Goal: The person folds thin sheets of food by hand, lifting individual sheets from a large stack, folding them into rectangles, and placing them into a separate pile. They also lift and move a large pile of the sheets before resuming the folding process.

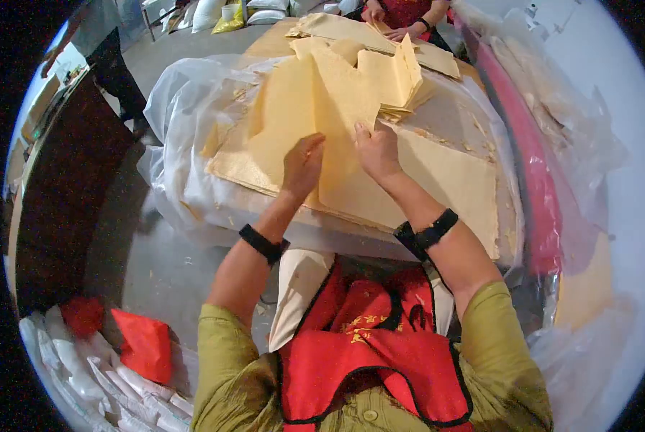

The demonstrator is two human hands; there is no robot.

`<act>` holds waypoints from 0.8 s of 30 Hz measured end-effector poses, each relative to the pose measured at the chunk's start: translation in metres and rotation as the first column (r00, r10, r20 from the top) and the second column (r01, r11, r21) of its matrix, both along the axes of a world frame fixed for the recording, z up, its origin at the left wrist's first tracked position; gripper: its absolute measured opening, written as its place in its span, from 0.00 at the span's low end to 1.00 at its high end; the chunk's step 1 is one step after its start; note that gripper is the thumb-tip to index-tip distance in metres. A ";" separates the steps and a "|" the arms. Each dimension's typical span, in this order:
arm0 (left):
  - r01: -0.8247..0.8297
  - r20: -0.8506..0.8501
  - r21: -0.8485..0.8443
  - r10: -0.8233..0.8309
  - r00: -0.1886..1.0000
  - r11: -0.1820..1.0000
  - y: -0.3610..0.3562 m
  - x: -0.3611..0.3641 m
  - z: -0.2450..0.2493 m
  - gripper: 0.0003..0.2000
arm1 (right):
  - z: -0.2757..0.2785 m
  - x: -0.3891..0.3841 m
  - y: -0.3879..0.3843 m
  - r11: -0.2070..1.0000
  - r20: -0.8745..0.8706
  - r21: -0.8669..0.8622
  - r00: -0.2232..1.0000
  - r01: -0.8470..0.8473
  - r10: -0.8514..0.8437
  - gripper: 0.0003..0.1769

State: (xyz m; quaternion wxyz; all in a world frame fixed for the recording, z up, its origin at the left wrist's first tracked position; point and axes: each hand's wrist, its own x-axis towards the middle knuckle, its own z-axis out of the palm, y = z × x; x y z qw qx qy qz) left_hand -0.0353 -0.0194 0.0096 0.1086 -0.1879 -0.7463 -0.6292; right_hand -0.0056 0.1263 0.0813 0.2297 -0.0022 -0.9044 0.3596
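A thin, pale yellow, flexible sheet (286,97), like a large flat pancake or tofu skin, stands partly raised and folded between my hands. My left hand (305,164) is closed on it near its middle fold. Just to the right, my right hand (377,150) pinches its right part, thumb on top. Beneath my hands lies a flat stack of similar large sheets (445,180), its edges reaching toward the table's near side. Beyond my right hand sits a pile of folded sheets (394,79) with one corner sticking up.
Clear plastic (186,108) drapes the table's left side. Across the table, a co-worker's hands (409,30) touch more sheets (351,29). Another person (106,65) stands at left by a dark counter (63,180). White sacks (114,374) and a red bag (144,345) lie lower left.
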 end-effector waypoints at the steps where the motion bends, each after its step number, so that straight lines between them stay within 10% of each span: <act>1: -0.084 -0.036 -0.050 0.082 0.996 0.995 0.003 -0.008 -0.006 0.12 | -0.007 0.002 0.000 0.999 -0.121 0.013 0.992 -0.037 0.038 0.12; 8: -0.145 -0.122 -0.604 0.089 0.989 0.784 0.003 -0.027 -0.039 0.14 | 0.028 0.040 0.061 0.965 -0.225 0.257 0.974 0.048 0.011 0.10; 12: -0.105 0.031 -0.149 0.111 0.993 0.983 0.004 -0.033 -0.061 0.16 | 0.115 0.081 0.103 0.981 -0.245 -0.180 0.962 0.076 -0.120 0.13; 17: -0.139 -0.073 -0.421 0.119 0.990 0.897 0.013 -0.030 -0.047 0.19 | 0.186 0.105 0.135 0.922 -0.381 -0.387 0.915 -0.027 -0.133 0.13; 20: -0.042 0.083 -0.302 0.071 0.994 0.952 0.021 -0.012 -0.030 0.22 | 0.163 0.085 0.158 0.905 -0.543 0.417 0.775 -0.085 0.323 0.12; 24: 0.293 0.282 0.207 -0.344 0.896 0.933 0.034 0.051 0.025 0.30 | 0.119 0.049 0.113 0.981 -0.464 0.194 0.883 0.028 0.067 0.12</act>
